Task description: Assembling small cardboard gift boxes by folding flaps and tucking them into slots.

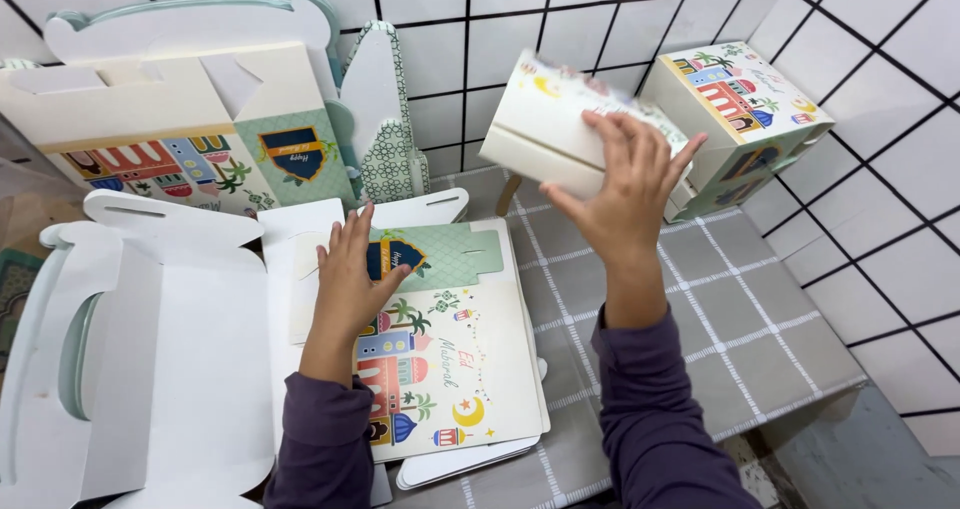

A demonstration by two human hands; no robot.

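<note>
My right grip holds a folded-up white carton tilted in the air, its top printed with small coloured motifs. Just behind it, against the tiled wall, stands a finished box: cream top with painted buildings and palms, green patterned sides, a dark blue badge. My left grip presses flat on a stack of unfolded cartons on the desk, white with the same pictures and a green panel. At far left lies a blank white flattened carton; behind it another printed flat one leans upright.
</note>
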